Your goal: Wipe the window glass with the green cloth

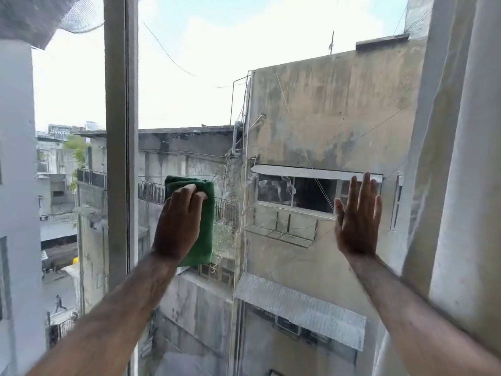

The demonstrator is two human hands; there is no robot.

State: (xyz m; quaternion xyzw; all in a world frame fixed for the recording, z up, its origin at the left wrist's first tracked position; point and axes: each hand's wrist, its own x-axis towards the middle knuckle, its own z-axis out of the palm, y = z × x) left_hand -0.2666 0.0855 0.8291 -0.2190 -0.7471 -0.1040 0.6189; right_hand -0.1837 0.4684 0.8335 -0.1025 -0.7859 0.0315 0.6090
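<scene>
The window glass (271, 118) fills the middle of the view, with smears and streaks showing against the building outside. My left hand (179, 223) presses a folded green cloth (206, 229) flat against the pane, close to the vertical frame on the left. The cloth sticks out above and to the right of my fingers. My right hand (357, 215) lies flat on the glass further right, fingers spread upward, holding nothing.
A grey vertical window frame (119, 131) stands just left of the cloth. A pale curtain (461, 158) hangs along the right edge. Netting (40, 17) hangs at the top left. Concrete buildings and a street lie outside.
</scene>
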